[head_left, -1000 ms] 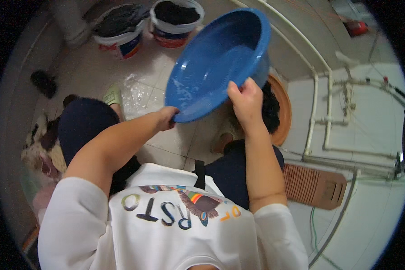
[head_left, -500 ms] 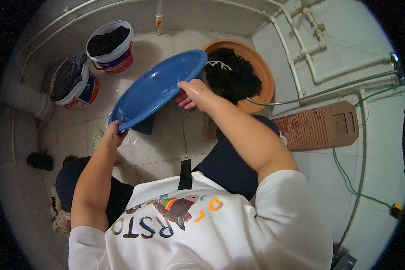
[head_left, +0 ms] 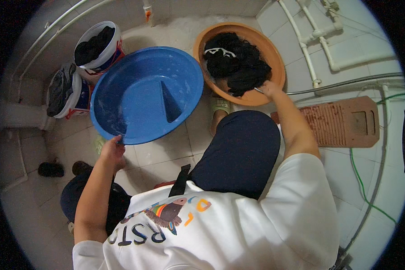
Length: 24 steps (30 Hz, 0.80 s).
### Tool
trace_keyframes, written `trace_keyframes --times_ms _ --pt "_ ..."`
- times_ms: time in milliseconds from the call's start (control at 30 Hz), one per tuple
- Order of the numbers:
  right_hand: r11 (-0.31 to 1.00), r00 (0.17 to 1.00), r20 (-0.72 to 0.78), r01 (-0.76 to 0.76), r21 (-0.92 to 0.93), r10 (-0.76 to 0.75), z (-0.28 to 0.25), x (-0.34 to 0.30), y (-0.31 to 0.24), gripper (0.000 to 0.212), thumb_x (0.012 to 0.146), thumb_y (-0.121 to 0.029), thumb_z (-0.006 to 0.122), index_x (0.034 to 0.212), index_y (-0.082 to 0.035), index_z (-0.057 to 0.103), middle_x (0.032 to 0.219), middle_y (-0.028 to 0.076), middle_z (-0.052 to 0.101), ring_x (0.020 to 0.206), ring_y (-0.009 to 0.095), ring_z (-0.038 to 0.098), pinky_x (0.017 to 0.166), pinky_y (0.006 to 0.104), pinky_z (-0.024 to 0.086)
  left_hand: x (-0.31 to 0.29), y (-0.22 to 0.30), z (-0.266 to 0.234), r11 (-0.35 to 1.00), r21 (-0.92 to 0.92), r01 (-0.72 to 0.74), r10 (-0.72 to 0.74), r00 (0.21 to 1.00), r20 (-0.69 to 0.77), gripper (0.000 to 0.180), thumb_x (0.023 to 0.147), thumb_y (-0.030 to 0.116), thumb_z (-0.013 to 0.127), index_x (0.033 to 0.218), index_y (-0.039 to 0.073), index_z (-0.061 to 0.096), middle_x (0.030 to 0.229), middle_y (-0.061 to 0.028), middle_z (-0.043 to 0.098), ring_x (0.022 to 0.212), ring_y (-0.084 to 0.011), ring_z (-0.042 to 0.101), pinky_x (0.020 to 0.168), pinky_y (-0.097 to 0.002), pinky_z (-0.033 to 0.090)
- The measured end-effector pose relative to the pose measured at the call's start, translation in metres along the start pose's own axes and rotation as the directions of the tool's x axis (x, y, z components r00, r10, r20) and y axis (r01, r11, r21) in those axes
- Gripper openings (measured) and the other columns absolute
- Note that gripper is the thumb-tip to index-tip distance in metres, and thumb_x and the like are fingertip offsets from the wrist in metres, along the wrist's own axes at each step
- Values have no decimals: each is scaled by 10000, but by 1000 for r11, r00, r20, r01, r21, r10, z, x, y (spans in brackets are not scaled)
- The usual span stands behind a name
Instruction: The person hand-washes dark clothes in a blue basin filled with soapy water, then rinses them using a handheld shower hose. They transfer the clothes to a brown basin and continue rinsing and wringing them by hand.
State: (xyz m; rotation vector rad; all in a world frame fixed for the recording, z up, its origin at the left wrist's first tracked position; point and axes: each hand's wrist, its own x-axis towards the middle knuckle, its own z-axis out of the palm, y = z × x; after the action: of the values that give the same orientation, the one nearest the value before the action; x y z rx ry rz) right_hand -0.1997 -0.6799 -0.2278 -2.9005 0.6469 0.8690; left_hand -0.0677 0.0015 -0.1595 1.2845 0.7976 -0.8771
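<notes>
A round blue basin (head_left: 135, 94) stands in front of me, its inside facing up. My left hand (head_left: 114, 148) grips its near left rim, thumb on the edge. A dark triangular patch marks the basin's inside; I cannot tell what it is. To the right, an orange-brown basin (head_left: 278, 67) holds a heap of black wet-looking cloth (head_left: 238, 63) with a white strip on it. At that basin's near right rim, my right hand (head_left: 270, 90) is closed round the end of a grey hose (head_left: 346, 82), whose metal tip shows beside the cloth.
Two white buckets with dark cloth, one bucket (head_left: 117, 40) behind the other bucket (head_left: 79, 96), stand at the left. A brown washboard (head_left: 337, 121) lies at my right, a green cord (head_left: 360, 180) beside it. Pale pipes (head_left: 317, 33) run along the wall. A green slipper (head_left: 220, 104) is on my foot.
The blue basin has gone from tilted to nearly level. My right hand has let go of its rim, moved right to the orange-brown basin and taken hold of the hose.
</notes>
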Motion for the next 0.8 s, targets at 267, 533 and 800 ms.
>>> trace_keyframes --times_ms 267,533,800 --pt "992 976 -181 -108 69 119 79 4 -20 415 755 -215 430 1106 0 486 1090 179 521 1058 312 459 870 361 389 -82 50 22 938 203 -281 321 924 -207 187 754 90 514 925 51 451 831 -96 543 674 -222 535 538 -333 433" --pt "962 1000 0 -7 272 7 30 -30 -64 297 797 -187 422 1037 -46 527 1000 219 548 936 320 533 788 374 414 -91 70 43 882 230 -411 463 845 -267 261 783 104 517 1018 46 421 824 -74 529 662 -171 534 549 -267 439" --pt "951 993 -42 115 288 -108 -118 -51 -127 355 791 -307 508 902 20 589 879 200 595 776 290 589 706 376 446 -51 63 4 905 110 -410 424 882 -205 311 794 126 514 1088 100 414 961 -71 514 849 -199 495 697 -341 403"
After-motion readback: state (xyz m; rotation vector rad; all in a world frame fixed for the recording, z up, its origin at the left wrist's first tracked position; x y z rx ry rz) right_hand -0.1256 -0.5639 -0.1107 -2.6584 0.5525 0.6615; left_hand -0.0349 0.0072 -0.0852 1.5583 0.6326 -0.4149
